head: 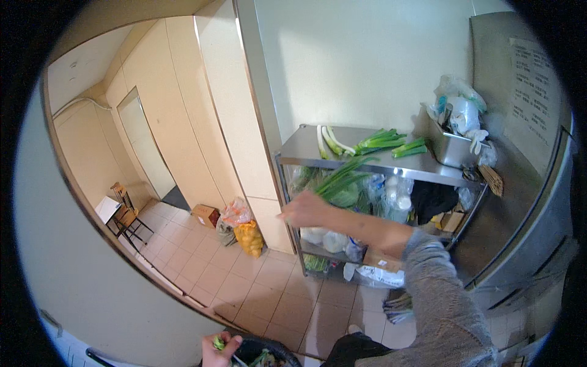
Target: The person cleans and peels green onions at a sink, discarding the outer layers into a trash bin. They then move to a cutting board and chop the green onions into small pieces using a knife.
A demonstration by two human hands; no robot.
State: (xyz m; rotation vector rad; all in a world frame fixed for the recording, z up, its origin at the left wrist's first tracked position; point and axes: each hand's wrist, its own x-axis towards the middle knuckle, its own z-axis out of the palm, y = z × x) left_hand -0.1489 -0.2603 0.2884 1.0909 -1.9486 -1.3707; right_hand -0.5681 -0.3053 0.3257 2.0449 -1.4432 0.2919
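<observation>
My right hand (pixel 306 208) reaches across the view at the end of a grey sleeve, its fingers closed around a large scallion with long green leaves (pixel 344 178) that fan out toward the shelf. Low in the picture, my left hand (pixel 219 352) grips a green vegetable piece (pixel 218 342) at the rim of a black bin (pixel 275 347). Vegetable scraps (pixel 265 358) lie inside that bin. On the steel tabletop (pixel 300 142) ahead are white scallion stalks (pixel 337 143), a heap of green leaves (pixel 380 140) and a smaller cut bunch (pixel 409 148).
A steel container (pixel 451 149) with bags and a glove stands on the tabletop's right. Bagged vegetables (pixel 335 241) fill the shelves below. A leafy bundle (pixel 398 308) lies on the tiled floor. By the doorway sit a yellow net sack (pixel 249 238) and a cardboard box (pixel 205 215).
</observation>
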